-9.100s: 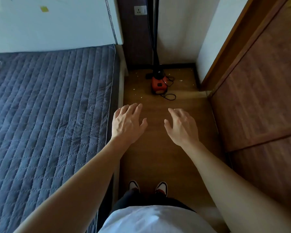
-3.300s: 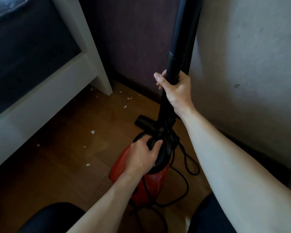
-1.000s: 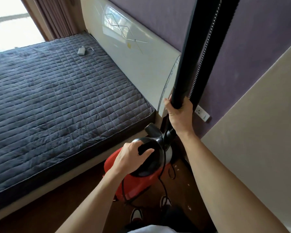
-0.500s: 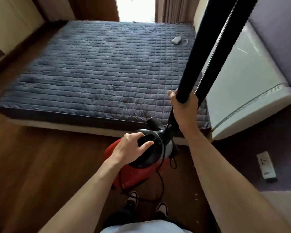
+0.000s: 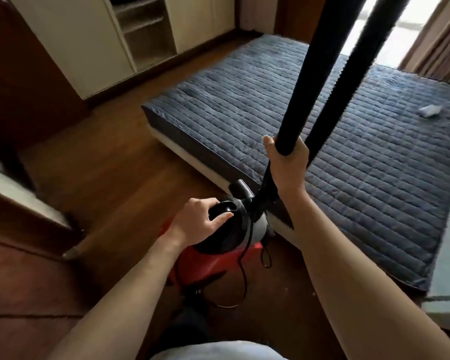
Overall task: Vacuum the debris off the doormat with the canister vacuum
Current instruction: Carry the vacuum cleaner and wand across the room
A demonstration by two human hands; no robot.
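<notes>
1. The bed (image 5: 361,178), under a quilted blue cover, fills the right side.
2. The black wand (image 5: 312,74) rises steeply past the camera, with the ribbed hose (image 5: 348,81) just beside it.
3. The red canister vacuum (image 5: 205,263) is low in front of the person, beside the bed's near edge.
4. The right hand (image 5: 287,165) is wrapped fully round the wand's lower part.
5. The left hand (image 5: 200,222) curls over the vacuum's black top handle (image 5: 222,207), gripping it.

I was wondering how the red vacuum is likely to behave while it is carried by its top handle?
The vacuum is probably light for its size, as the left hand alone grips its handle. The long tube would likely swing or tip without the right hand holding it. The dangling cord looks floppy and may snag.
</notes>
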